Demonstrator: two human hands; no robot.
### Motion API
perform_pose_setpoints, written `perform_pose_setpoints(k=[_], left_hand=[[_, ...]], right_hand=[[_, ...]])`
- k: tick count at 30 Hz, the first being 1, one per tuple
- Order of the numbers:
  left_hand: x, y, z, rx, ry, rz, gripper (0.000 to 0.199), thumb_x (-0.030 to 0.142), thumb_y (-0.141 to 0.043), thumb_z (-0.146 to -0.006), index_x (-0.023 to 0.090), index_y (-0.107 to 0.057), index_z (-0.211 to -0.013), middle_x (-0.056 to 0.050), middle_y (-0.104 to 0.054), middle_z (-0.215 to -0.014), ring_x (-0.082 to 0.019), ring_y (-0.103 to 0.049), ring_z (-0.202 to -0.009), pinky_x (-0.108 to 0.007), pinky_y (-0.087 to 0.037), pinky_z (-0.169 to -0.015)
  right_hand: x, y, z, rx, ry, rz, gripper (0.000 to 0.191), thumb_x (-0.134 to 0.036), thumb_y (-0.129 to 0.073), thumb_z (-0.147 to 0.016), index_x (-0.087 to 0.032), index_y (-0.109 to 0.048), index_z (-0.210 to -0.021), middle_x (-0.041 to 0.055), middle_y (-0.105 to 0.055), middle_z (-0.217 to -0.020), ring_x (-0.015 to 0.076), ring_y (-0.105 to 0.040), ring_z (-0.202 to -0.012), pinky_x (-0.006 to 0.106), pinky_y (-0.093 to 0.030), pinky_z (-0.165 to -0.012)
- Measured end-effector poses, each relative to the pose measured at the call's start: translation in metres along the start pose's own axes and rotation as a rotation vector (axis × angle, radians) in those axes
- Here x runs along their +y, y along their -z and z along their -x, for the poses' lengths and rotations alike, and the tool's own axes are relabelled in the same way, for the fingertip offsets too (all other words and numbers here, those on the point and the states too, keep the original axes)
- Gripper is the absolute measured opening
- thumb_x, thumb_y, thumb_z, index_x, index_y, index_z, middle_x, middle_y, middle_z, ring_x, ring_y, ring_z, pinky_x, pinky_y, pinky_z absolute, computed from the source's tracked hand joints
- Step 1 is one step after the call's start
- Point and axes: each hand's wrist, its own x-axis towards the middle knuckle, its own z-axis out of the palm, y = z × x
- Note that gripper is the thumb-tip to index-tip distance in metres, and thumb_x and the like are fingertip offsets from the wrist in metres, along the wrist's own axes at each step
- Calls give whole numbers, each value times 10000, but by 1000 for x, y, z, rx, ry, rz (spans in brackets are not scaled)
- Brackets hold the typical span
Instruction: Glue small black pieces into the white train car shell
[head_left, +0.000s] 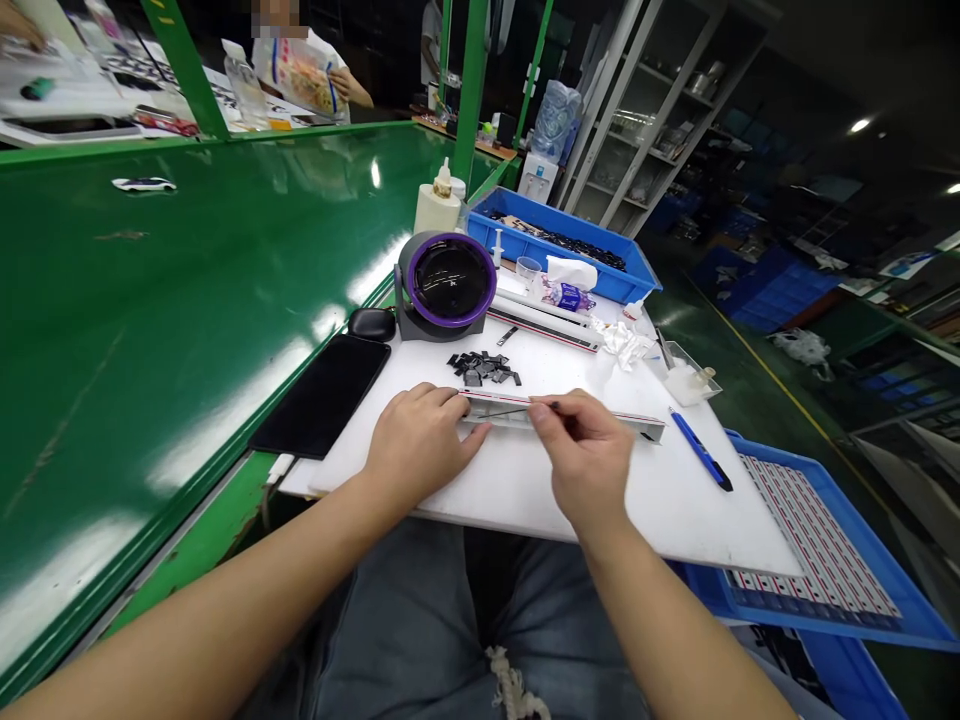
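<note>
A long whitish strip [637,426] with a red line lies crosswise near the front of the white work board. My left hand [420,440] is closed on its left end, thumb along the near side. My right hand [589,445] pinches a thin dark piece [501,413] over the middle of the strip; its fingertips hide part of that piece. Just behind the strip sits a pile of small black pieces [486,368]. A single dark piece [508,336] lies behind the pile, near more long strips [547,325].
A purple-rimmed round device [450,280] and a black tablet [322,395] stand at the left. A blue pen [700,448] lies right. Blue trays [926,622] hold strips at the lower right. A person [300,60] is beyond the green bench [225,260].
</note>
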Motion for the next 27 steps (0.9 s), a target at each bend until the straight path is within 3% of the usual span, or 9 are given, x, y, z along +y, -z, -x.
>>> perform_pose_setpoints(k=[7, 15, 27], left_hand=[[0, 0, 0, 21, -7, 1, 288, 394, -534, -885, 161, -700, -851, -105, -725, -898, -298, -641, -903, -428, -515, -801], [-1, -1, -1, 12, -9, 10, 307, 414, -517, -896, 170, -700, -868, -94, -725, -905, -293, -636, -887, -433, -514, -806], [-1, 1, -2, 15, -4, -4, 285, 399, -524, -889, 175, -691, -835, -90, -721, -873, -294, -643, -878, -426, -513, -782]], right_hand=[[11, -23, 1, -130, 35, 102, 77, -234, -680, -839, -203, -746, -814, 6, -649, -699, 121, -540, -611, 275, -431, -571], [13, -21, 1, -99, 83, 133, 72, -226, -678, -839, -195, -739, -815, 9, -651, -695, 121, -532, -605, 273, -428, -562], [16, -22, 1, -153, 58, 150, 85, -207, -663, -832, -206, -746, -812, 5, -652, -689, 125, -548, -607, 277, -447, -585]])
